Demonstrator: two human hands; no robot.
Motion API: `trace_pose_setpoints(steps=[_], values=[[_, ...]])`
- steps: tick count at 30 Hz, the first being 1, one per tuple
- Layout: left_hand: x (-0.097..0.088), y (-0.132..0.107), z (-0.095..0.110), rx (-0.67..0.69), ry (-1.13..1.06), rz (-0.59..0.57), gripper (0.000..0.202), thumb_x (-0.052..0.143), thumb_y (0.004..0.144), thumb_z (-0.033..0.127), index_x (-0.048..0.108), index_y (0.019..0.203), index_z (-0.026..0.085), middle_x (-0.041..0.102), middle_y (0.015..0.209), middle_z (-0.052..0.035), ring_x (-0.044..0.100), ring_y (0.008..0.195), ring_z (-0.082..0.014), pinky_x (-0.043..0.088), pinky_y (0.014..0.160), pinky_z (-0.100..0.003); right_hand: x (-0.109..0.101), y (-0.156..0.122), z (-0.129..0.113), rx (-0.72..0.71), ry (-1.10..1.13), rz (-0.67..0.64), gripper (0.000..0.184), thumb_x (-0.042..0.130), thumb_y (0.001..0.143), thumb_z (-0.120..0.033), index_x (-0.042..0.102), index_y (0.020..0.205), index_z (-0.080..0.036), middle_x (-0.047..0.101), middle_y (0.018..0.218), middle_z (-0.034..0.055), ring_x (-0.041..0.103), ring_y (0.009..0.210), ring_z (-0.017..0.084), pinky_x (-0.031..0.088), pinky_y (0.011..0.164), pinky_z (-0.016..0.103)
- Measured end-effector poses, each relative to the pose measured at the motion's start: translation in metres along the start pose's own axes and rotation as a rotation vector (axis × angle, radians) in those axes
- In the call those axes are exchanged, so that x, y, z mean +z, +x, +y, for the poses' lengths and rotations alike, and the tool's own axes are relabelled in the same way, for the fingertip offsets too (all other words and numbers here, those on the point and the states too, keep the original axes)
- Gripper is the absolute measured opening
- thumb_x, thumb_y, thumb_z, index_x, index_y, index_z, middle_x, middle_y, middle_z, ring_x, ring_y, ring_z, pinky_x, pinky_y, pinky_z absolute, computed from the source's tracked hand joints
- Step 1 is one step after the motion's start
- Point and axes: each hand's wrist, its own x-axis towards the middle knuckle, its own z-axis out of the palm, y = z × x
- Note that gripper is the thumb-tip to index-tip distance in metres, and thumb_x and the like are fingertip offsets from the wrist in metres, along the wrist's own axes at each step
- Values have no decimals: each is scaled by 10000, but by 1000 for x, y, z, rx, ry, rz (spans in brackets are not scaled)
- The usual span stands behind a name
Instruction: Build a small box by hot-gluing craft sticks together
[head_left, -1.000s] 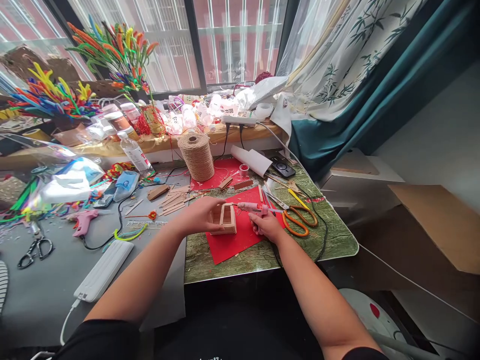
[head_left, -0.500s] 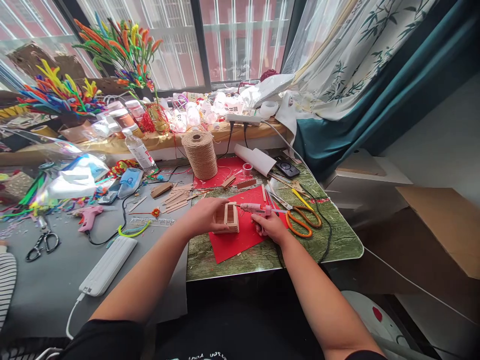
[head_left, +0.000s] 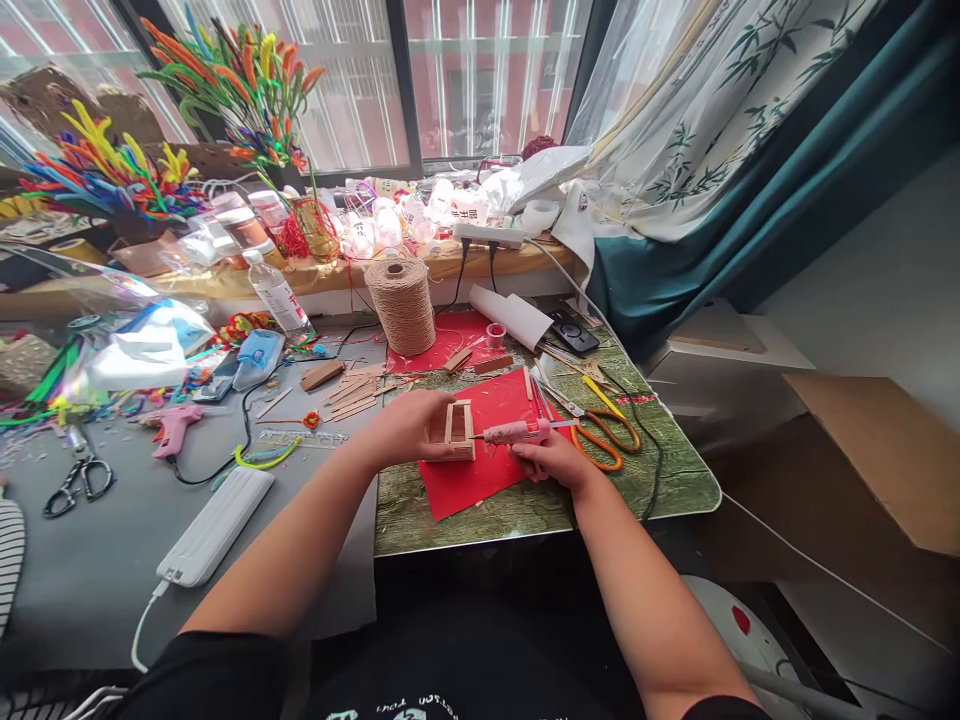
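Observation:
A small open box of wooden craft sticks [head_left: 461,450] rests on a red sheet [head_left: 491,485]. My left hand [head_left: 409,428] grips its left side, fingers behind and thumb in front. In my right hand [head_left: 551,460] is a pink hot glue gun [head_left: 516,432], its fingers wrapped round the handle. The gun's nozzle points left and is close to the box's right edge; I cannot tell whether they touch. A clear glue stick pokes out of the gun's rear. Orange-handled scissors [head_left: 600,440] lie just right of my right hand.
Loose craft sticks [head_left: 356,392] and a twine spool [head_left: 400,308] lie beyond my hands. To the left are a second pink glue gun [head_left: 176,428], a white power strip [head_left: 217,525] and black scissors [head_left: 79,485]. A cable [head_left: 660,460] runs along the right side of the table.
The glue gun in my right hand has moved slightly toward me and down, from the box's back right corner to along its right side. My left hand keeps hold of the box.

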Motion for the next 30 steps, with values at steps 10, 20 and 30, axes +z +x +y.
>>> trace_pose_setpoints(steps=[10, 20, 30], values=[[-3, -5, -10, 3, -25, -16, 816, 778, 765, 619, 513, 1449, 261, 661, 1364, -114, 626, 1211, -337, 473, 1015, -455, 6, -2, -6, 7, -82, -26, 396, 739, 825, -572, 651, 695, -209, 588, 522, 4, 480, 443, 122, 329, 414, 234], [-5, -7, -11, 31, -70, -24, 771, 759, 805, 636, 541, 1445, 268, 637, 1403, -110, 601, 1267, -325, 474, 1057, -451, 4, 0, -3, 16, -94, -50, 420, 699, 870, -543, 634, 674, -179, 569, 512, -4, 497, 458, 110, 329, 438, 221], [-5, -8, -13, 92, -53, -40, 652, 734, 859, 588, 605, 1420, 281, 550, 1512, -120, 539, 1369, -324, 440, 1147, -476, 5, 1, -4, 11, -52, -36, 395, 708, 859, -537, 633, 702, -183, 567, 494, -12, 478, 423, 105, 315, 408, 220]])
